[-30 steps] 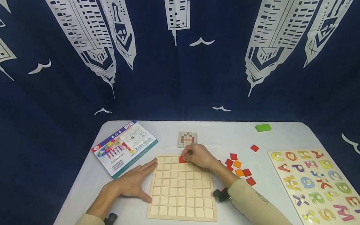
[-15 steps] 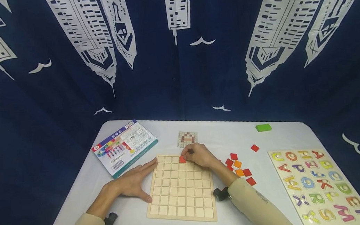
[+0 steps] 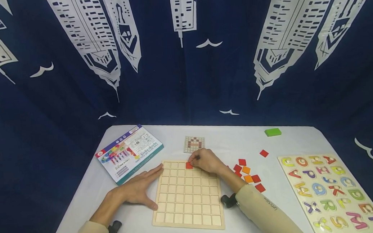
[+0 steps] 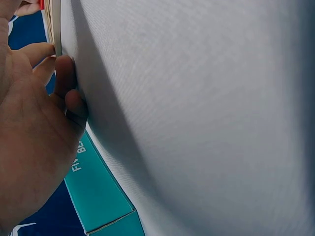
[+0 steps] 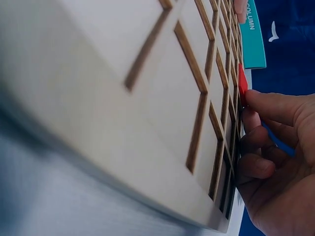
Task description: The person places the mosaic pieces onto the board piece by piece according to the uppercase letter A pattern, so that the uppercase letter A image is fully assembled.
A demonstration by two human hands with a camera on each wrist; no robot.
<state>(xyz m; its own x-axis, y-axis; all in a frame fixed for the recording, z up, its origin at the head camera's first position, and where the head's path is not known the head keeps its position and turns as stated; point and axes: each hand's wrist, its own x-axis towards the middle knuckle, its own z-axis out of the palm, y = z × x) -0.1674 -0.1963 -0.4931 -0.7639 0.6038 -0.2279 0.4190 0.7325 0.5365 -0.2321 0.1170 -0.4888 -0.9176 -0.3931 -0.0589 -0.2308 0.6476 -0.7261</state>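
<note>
A wooden grid board (image 3: 188, 199) of square cells lies flat on the table. At its far row, my right hand (image 3: 207, 161) pinches a red square tile (image 3: 189, 165) between thumb and fingers; the right wrist view shows this tile (image 5: 242, 84) tilted over the cells at the thumb tip. My left hand (image 3: 137, 188) is spread along the board's left side, with thumb and fingertips touching the edge. The left wrist view has that hand (image 4: 34, 132) against the board's rim. Just beyond the board lies a small pattern card (image 3: 194, 144).
Loose red and orange tiles (image 3: 248, 179) lie right of the board, one red tile (image 3: 264, 153) farther off. A green block (image 3: 272, 132) sits at the back right. An alphabet puzzle board (image 3: 334, 192) fills the right side; a teal-edged box (image 3: 130, 153) stands back left.
</note>
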